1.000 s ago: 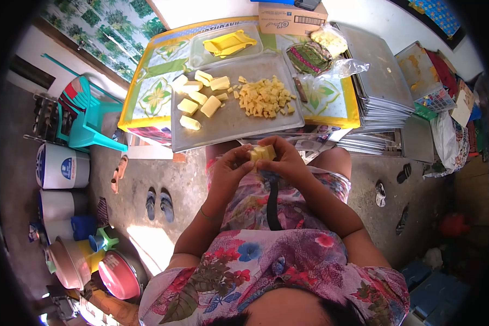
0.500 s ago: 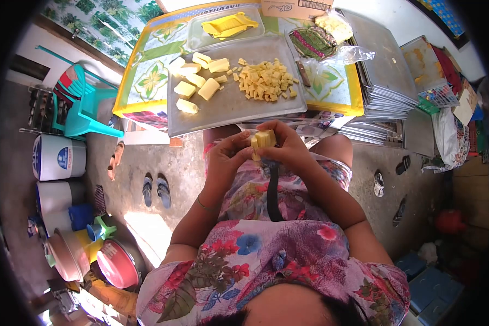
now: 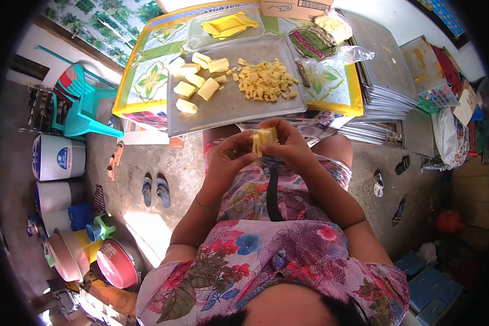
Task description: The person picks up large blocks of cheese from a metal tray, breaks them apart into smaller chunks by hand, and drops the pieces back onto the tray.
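In front of my lap, just below the tray's near edge, my left hand (image 3: 229, 156) and my right hand (image 3: 289, 148) are closed round a pale yellow block of cheese (image 3: 267, 137). A thinner piece stands at its left side, by my left fingers. On the metal tray (image 3: 212, 117) beyond them, several whole cheese blocks (image 3: 207, 89) lie to the left. A heap of small cheese cubes (image 3: 266, 80) is spread to the right. A brown-handled knife (image 3: 303, 74) rests along the tray's right edge.
A clear container (image 3: 193, 38) holding a yellow wrapper (image 3: 228, 25) stands behind the tray. A plastic bag (image 3: 355, 54) and a green cloth item (image 3: 312, 42) lie at right, beside stacked metal trays (image 3: 383, 100). A teal chair (image 3: 89, 117) stands left.
The cheese has turned slightly between my hands, and my fingers have shifted around it. The blocks, the cubes and the tray stay where they were.
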A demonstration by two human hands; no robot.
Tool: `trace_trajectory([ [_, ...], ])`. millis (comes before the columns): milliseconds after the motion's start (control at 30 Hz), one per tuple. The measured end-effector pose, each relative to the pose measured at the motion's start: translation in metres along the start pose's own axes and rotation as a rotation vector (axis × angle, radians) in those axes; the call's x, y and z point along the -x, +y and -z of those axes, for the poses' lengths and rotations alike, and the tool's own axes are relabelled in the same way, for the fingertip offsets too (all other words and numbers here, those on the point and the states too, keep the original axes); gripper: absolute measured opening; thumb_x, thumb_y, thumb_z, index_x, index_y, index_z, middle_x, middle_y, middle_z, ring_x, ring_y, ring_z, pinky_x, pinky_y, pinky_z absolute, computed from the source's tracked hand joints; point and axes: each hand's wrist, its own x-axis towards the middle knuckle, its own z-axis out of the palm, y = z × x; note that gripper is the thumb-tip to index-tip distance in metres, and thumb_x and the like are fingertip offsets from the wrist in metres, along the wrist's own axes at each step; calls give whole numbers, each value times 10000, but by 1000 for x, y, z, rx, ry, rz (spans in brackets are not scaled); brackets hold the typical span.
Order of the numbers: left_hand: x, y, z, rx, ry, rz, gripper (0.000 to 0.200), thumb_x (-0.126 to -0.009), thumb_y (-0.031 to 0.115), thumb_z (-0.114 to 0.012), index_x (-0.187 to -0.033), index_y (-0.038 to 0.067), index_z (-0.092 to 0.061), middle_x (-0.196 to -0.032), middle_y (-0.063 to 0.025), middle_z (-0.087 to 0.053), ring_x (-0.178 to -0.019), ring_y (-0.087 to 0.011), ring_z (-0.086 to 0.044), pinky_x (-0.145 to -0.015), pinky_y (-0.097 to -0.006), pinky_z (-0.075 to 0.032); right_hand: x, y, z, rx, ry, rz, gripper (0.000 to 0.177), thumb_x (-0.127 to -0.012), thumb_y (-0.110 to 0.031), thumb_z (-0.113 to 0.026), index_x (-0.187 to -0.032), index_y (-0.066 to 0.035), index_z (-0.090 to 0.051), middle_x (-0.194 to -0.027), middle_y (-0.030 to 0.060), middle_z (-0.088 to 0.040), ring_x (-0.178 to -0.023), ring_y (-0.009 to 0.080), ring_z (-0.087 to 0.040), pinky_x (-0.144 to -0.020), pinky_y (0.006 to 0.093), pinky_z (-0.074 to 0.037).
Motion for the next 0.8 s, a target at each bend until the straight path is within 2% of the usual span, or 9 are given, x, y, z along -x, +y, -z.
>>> trace_trajectory([
  [133,-1,-2,3,70,8,19,404,-806,32,-650,-1185,-32,-528,-1098,-94,-599,-998,-148,-584,-857,-270,-486,1,-2,0,-17,-8,14,483,-718,10,-719,-1141,-34,-490,-1017,40,-575,-927,117,-583,-810,262,-484],
  [333,-2,-4,1,-73,63,25,327,-836,71,-632,-1138,-33,-564,-1026,-81,-635,-931,-125,-596,-837,-253,-474,2,4,-3,89,-25,58,495,-721,-19,-727,-1156,-36,-491,-1003,37,-582,-900,102,-581,-777,250,-484],
  [433,-3,-5,1,-104,98,38,276,-847,57,-613,-1101,-47,-586,-1029,-107,-632,-935,-144,-598,-850,-270,-479,2,3,-3,111,-31,45,493,-727,-14,-722,-1162,-35,-491,-1003,37,-582,-901,101,-580,-777,245,-483],
  [600,-3,-10,6,-21,75,70,280,-863,77,-614,-1112,-49,-586,-1042,-107,-632,-931,-147,-599,-843,-266,-478,2,2,-1,77,-58,73,479,-739,-25,-720,-1160,-30,-491,-1004,39,-581,-904,101,-578,-784,246,-481],
  [700,-3,-10,5,-63,93,73,283,-865,79,-613,-1115,-50,-586,-1044,-109,-633,-928,-144,-598,-840,-265,-479,2,2,0,46,-78,17,492,-726,-19,-732,-1153,-27,-488,-1072,44,-563,-983,116,-563,-860,262,-458],
  [800,-2,-4,-1,-157,111,44,283,-864,79,-615,-1114,-50,-588,-1040,-109,-635,-925,-142,-596,-837,-263,-480,4,-4,-4,65,-44,-15,487,-728,-26,-735,-1149,-30,-491,-1069,44,-565,-980,115,-564,-853,260,-461],
])
